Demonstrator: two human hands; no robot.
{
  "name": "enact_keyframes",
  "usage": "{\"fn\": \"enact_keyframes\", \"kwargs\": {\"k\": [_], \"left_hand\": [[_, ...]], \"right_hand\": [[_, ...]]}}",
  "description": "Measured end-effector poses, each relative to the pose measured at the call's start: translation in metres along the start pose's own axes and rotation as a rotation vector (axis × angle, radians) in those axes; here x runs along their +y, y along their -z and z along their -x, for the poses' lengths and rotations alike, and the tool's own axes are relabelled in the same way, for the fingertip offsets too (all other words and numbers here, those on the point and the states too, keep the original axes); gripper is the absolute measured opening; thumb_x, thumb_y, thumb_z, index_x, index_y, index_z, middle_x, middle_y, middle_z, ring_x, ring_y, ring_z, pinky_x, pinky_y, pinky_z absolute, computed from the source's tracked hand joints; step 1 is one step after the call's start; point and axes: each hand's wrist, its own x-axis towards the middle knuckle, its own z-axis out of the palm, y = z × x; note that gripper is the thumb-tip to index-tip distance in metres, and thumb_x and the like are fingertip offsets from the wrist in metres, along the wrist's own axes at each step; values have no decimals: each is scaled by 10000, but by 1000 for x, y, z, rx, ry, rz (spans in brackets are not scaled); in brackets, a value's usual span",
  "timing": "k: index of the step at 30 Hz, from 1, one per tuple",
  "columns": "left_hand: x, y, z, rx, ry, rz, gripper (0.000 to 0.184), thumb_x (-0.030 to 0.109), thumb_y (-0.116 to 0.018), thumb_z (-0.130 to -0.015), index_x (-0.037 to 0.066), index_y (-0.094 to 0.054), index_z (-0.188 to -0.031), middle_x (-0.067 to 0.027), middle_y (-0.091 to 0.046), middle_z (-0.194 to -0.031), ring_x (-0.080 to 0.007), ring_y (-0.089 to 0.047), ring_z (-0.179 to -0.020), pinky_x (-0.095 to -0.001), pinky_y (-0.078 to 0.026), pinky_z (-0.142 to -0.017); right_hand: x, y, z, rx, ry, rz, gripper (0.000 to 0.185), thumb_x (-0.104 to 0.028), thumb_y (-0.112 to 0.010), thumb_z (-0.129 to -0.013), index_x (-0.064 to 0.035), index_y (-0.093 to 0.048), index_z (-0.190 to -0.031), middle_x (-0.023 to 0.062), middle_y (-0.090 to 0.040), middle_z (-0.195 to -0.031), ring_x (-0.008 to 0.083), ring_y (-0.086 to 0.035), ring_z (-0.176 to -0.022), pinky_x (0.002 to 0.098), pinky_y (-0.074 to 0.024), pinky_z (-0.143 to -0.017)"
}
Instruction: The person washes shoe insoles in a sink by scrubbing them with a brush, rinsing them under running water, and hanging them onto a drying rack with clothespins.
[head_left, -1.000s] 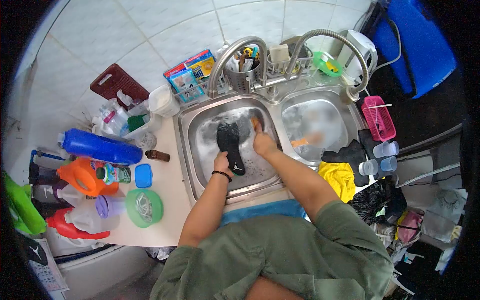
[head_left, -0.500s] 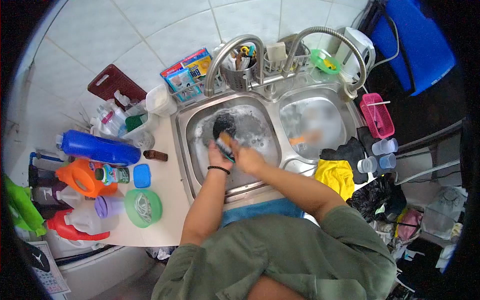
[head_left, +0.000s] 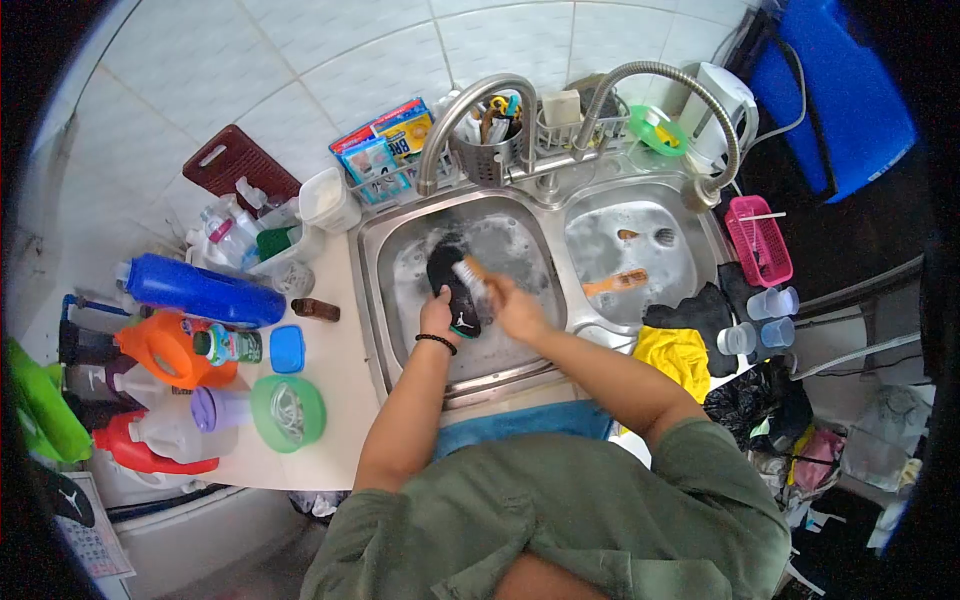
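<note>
Over the soapy left sink basin (head_left: 410,360), my left hand (head_left: 436,318) grips a black insole (head_left: 447,272) with a white logo near its lower end. A dark beaded bracelet circles that wrist. My right hand (head_left: 513,307) is closed round a wooden brush (head_left: 469,268), whose pale bristles meet the right side of the insole. Suds and grey water lie beneath both hands.
The right basin (head_left: 700,262) holds sudsy water and an orange-brown brush (head_left: 616,283). A curved faucet (head_left: 440,130) arches over the left basin's back. Bottles and a green bowl (head_left: 288,413) stand left; a yellow cloth (head_left: 672,362) lies right.
Since the earlier frames, the brush went from beside the insole to its lower part, then up and right along it. My left hand has kept hold of the insole.
</note>
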Motion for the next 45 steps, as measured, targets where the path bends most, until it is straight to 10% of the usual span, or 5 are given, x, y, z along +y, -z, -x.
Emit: {"fn": "enact_keyframes", "kwargs": {"k": [12,16,22,27,45], "left_hand": [[2,-43,18,109,-248,-1944,1078,321,-759,-663,157,-59,-1466,-193,-272,-1406,-354,-363,-1259,-420,-381,-995],[-11,10,-74,-157,-303,-1128,515,172,-689,-691,80,-525,-1171,-127,-592,-909,-308,-598,-909,-396,-472,-832],[1,42,-85,-270,70,143,204,-33,-493,-705,74,-516,-877,-53,-549,-811,-240,-541,-768,-396,-463,-773],[20,10,-23,-430,238,308,532,479,-377,-945,51,-470,-1248,-182,-562,-1183,-382,-543,-1064,-529,-422,-925],[9,-23,-10,-385,6,50,445,402,-523,-923,66,-515,-1215,-108,-608,-1125,-274,-604,-985,-442,-496,-861]], "right_hand": [[20,3,-34,-356,-475,-555,346,-241,-394,-947,-88,-476,-1245,94,-638,-812,171,-558,-498,328,-383,-357],[51,-6,-47,113,-47,114,393,-276,-432,-926,-108,-479,-1279,118,-647,-848,197,-590,-605,332,-484,-542],[39,-14,-28,-246,-67,-320,470,-277,-449,-906,-113,-411,-1344,284,-616,-1001,406,-599,-981,492,-452,-847],[-34,5,22,-194,88,181,376,-259,-442,-906,-156,-514,-1260,249,-645,-849,415,-640,-743,513,-502,-696],[-21,26,-41,195,-44,173,446,-252,-452,-919,-200,-402,-1359,252,-634,-866,410,-636,-751,512,-506,-684]]}}
